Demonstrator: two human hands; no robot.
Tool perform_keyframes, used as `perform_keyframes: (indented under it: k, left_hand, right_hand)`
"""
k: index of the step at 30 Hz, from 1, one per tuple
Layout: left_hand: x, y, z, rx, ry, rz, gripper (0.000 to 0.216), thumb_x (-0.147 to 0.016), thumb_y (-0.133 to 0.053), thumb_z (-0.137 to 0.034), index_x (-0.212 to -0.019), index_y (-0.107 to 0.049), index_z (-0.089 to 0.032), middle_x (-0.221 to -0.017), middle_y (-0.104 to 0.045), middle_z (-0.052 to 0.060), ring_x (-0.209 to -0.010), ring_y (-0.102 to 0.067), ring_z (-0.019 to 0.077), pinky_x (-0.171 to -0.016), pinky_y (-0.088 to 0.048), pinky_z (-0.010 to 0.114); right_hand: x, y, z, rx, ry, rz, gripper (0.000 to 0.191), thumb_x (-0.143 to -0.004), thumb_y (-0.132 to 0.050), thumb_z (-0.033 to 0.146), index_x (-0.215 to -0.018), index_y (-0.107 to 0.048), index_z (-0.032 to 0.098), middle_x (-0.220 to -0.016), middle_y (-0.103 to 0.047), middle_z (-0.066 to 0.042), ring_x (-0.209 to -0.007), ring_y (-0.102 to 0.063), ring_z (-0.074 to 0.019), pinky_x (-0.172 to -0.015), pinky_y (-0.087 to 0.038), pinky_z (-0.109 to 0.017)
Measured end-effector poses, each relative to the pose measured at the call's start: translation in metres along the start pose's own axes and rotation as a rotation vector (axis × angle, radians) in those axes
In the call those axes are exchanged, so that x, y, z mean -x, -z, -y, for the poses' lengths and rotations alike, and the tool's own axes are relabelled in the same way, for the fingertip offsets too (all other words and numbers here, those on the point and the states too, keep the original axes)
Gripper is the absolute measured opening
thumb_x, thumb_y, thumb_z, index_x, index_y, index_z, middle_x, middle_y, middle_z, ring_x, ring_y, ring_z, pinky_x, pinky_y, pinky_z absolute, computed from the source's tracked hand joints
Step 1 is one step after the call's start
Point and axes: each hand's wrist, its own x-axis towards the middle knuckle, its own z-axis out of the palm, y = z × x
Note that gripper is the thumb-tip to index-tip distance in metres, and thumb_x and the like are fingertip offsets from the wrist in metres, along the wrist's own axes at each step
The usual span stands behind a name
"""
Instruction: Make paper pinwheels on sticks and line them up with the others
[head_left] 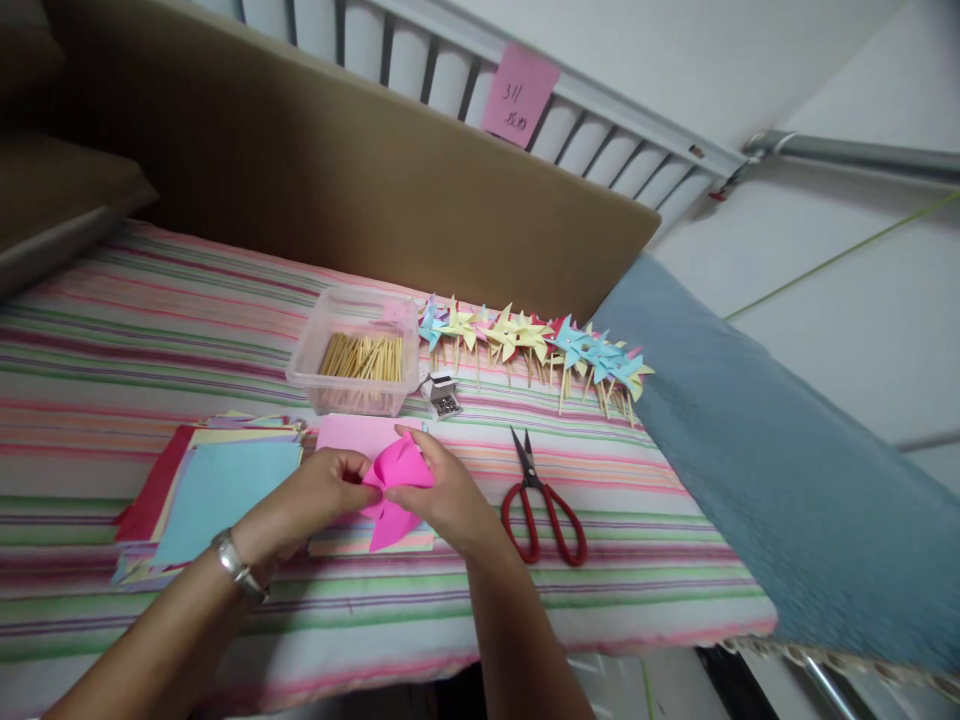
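Observation:
A bright pink paper pinwheel (397, 522), its corners folded in toward the middle, is held between both hands. My left hand (330, 492) pinches its left side near the centre with thumb and fingers. On the other side, my right hand (450, 495) has its thumb pressed at the centre and its fingers behind the paper. Beneath it lie light pink paper sheets (349, 432). Scissors with red handles (531, 490) rest to the right, blades slightly apart. A pile of coloured paper squares (229, 495) sits left of my left hand.
Behind the hands stands a clear plastic box (300, 370) of wooden sticks (364, 358). A small open box of pins (442, 397) is beside it. Several finished pinwheels on sticks (517, 335) lie at the back right, before a cardboard panel (375, 170). The striped cloth (637, 600) covers the table.

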Motion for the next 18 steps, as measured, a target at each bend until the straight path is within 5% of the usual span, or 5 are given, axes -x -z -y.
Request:
perform_keyframes:
  k: [6,12,18]
  left_hand:
    - [-0.002,0.002,0.003,-0.056,-0.048,-0.051,0.009,-0.059,-0.069,-0.017,-0.054,-0.061,-0.018,-0.054,-0.06,-0.001,-0.051,-0.052,0.0136,-0.052,-0.038,0.023]
    - [0.004,-0.003,-0.005,0.237,-0.024,-0.126,0.046,-0.064,-0.074,-0.027,-0.108,-0.061,-0.022,-0.08,-0.07,0.004,-0.076,-0.064,0.0191,-0.073,-0.046,0.029]
    - [0.002,-0.021,0.002,0.463,-0.067,-0.049,0.022,-0.067,-0.074,-0.025,-0.086,-0.07,-0.017,-0.082,-0.071,0.005,-0.078,-0.061,0.0159,-0.077,-0.045,0.026]
  right_hand:
    - [-0.004,-0.004,0.002,-0.122,-0.1,0.011,0.061,-0.062,-0.065,0.011,-0.122,-0.054,0.023,-0.1,-0.065,-0.001,-0.079,-0.06,-0.0172,-0.066,-0.048,-0.026]
    - [-0.009,-0.007,0.001,-0.396,-0.095,-0.117,0.046,-0.063,-0.064,0.013,-0.109,-0.058,0.02,-0.083,-0.065,0.001,-0.071,-0.06,-0.0165,-0.061,-0.048,-0.025]
    - [-0.012,-0.018,-0.002,-0.504,-0.036,-0.265,0.032,-0.064,-0.064,0.013,-0.094,-0.059,0.02,-0.081,-0.066,0.001,-0.07,-0.06,-0.0162,-0.063,-0.049,-0.025]
